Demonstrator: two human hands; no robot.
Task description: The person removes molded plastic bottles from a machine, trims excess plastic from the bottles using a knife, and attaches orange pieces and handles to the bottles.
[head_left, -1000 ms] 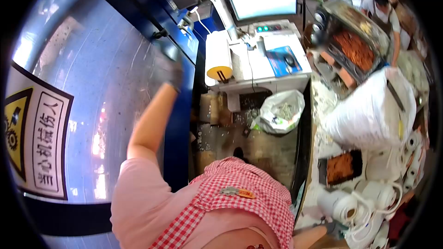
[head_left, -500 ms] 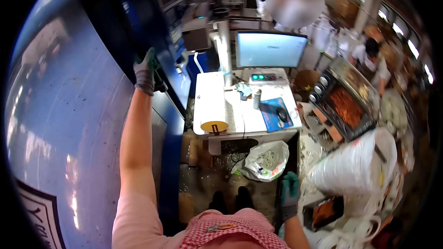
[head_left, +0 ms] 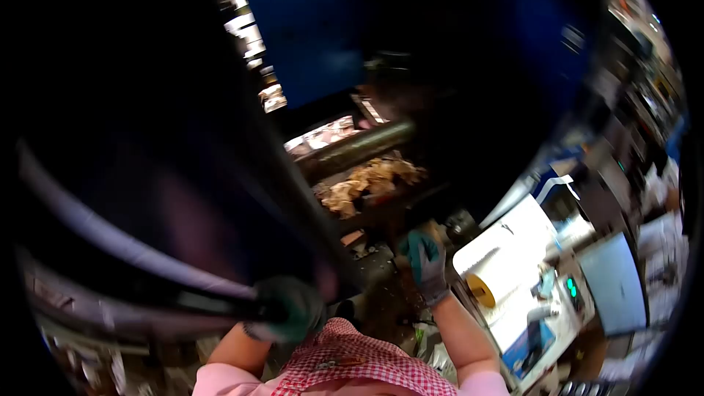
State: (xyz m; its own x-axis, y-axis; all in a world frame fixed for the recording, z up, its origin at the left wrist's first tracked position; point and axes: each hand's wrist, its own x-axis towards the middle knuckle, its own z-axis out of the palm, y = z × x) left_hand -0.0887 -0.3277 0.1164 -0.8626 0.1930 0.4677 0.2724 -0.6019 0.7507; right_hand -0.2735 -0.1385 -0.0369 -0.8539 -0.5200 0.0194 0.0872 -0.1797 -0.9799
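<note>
My left hand (head_left: 290,312), in a grey and green work glove, is low in front of my body. Its fingers wrap round the dark edge of a large machine door (head_left: 183,249), blurred by motion; the exact part gripped is hard to make out. My right hand (head_left: 425,258), gloved the same way, hangs in the air left of the white table, fingers loosely bent and nothing visible in them. Beyond both hands the machine's dark interior shows a thick metal bar (head_left: 359,150) and crumpled yellowish-brown material (head_left: 374,182) beneath it.
To the right stands a white table (head_left: 506,257) with a yellow-ended roll (head_left: 480,290), a blue mat (head_left: 528,348) and a box with green lights (head_left: 572,287). A monitor (head_left: 612,282) is behind it. A blue panel (head_left: 301,29) hangs inside the machine.
The door has swung open, with my left hand coming down and towards me on it. My view has turned left to the machine's inside. My right hand has risen from my side.
</note>
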